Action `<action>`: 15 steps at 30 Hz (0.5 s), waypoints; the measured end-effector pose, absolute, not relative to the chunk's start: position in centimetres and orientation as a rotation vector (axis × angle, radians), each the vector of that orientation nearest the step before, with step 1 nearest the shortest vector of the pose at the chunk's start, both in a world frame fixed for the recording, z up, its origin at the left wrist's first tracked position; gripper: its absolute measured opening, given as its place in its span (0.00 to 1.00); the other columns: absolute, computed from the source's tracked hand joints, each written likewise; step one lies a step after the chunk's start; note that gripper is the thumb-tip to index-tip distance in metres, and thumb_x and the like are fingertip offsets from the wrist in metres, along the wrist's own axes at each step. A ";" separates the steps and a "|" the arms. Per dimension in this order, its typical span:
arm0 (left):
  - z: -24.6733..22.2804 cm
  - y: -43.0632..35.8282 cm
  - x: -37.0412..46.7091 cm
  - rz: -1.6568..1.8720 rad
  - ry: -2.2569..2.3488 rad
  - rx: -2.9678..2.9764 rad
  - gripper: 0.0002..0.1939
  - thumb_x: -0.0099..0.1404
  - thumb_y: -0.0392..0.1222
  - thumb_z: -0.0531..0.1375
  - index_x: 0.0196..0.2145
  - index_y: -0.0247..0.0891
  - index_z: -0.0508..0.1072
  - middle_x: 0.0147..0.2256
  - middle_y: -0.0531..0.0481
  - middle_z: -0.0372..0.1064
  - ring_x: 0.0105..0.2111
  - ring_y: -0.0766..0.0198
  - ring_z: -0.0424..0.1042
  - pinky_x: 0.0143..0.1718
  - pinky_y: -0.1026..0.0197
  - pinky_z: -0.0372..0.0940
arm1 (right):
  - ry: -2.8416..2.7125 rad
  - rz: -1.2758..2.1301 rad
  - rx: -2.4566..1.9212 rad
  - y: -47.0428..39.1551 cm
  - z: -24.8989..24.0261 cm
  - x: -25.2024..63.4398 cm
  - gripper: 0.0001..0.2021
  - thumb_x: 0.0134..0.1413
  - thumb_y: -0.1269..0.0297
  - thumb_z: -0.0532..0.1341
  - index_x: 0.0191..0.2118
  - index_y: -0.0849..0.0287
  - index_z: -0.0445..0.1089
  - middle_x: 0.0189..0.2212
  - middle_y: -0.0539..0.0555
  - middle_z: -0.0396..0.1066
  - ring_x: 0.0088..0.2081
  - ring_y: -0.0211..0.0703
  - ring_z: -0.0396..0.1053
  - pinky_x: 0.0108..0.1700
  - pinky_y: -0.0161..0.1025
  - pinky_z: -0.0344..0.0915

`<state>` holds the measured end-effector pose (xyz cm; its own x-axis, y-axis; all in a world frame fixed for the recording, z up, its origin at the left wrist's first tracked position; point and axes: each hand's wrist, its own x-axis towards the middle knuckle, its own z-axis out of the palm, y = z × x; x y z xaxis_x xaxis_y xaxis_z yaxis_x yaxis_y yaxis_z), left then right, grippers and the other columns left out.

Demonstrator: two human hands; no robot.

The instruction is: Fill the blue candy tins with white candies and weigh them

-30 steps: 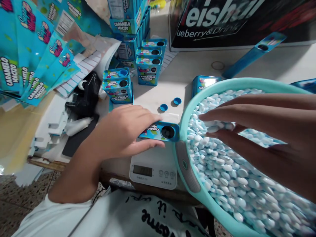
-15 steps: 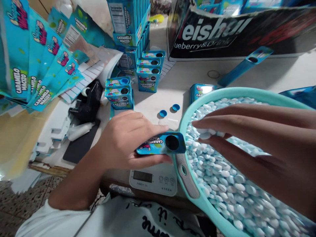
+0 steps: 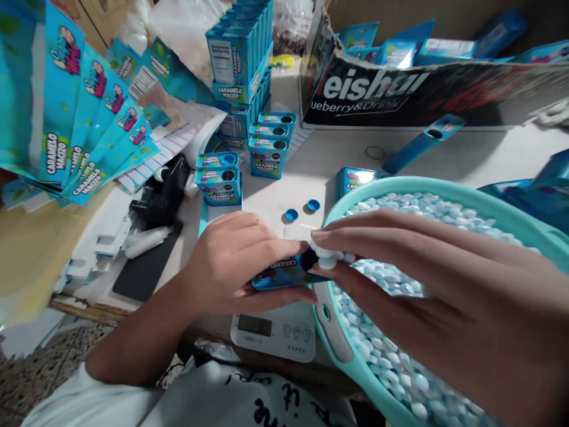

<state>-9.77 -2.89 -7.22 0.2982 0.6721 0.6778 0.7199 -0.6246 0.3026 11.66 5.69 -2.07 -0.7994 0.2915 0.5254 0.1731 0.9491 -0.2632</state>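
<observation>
candies (image 3: 328, 261) pinched in the right hand (image 3: 444, 281) partly hide the hole (image 3: 308, 259) of the blue tin (image 3: 282, 279), which the left hand (image 3: 235, 261) grips beside the teal basin (image 3: 400, 185); the basin, cut off below, holds many more.

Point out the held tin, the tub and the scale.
Tin (image 3: 284, 275): head view, on its printed face.
Tub (image 3: 413, 184): head view, on its far rim.
Scale (image 3: 276, 337): head view, on its white casing.

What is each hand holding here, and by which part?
The left hand grips a blue tin by its long sides; the right hand pinches a few white candies in its fingertips, at the tin's opening.
</observation>
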 end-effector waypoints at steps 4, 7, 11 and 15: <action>-7.2 -2.8 -9.6 -1.340 -1.290 -2.477 0.17 0.72 0.54 0.63 0.43 0.36 0.74 0.33 0.45 0.82 0.32 0.61 0.79 0.36 0.58 0.72 | -2.433 0.347 -0.360 5.0 -2.2 11.4 0.11 0.67 0.75 0.60 0.50 0.54 0.68 0.43 0.50 0.78 0.41 0.34 0.77 0.43 0.29 0.75; -7.1 -2.8 -9.6 -1.379 -1.252 -2.485 0.15 0.72 0.52 0.64 0.42 0.36 0.73 0.33 0.45 0.81 0.32 0.63 0.79 0.36 0.60 0.71 | -2.440 0.375 -0.383 4.6 -2.1 11.5 0.14 0.64 0.76 0.64 0.51 0.54 0.68 0.44 0.48 0.78 0.43 0.31 0.77 0.46 0.25 0.73; -7.0 -2.8 -9.7 -1.419 -1.220 -2.461 0.15 0.70 0.51 0.66 0.40 0.36 0.73 0.32 0.46 0.81 0.31 0.63 0.79 0.36 0.60 0.71 | -2.450 0.402 -0.396 4.5 -2.1 11.4 0.12 0.65 0.75 0.64 0.50 0.55 0.68 0.45 0.49 0.77 0.45 0.29 0.76 0.49 0.23 0.72; -7.0 -2.8 -9.7 -1.426 -1.237 -2.456 0.15 0.70 0.52 0.66 0.40 0.37 0.73 0.32 0.46 0.81 0.31 0.62 0.79 0.36 0.60 0.72 | -2.443 0.410 -0.419 4.1 -2.0 11.2 0.11 0.65 0.74 0.64 0.50 0.54 0.70 0.46 0.49 0.77 0.46 0.29 0.77 0.52 0.24 0.72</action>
<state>-9.67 -2.82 -6.99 0.2574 0.6129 0.7471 0.6530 -0.6802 0.3330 11.24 4.12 -2.01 -0.7582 0.3891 0.5232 0.1971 0.9016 -0.3850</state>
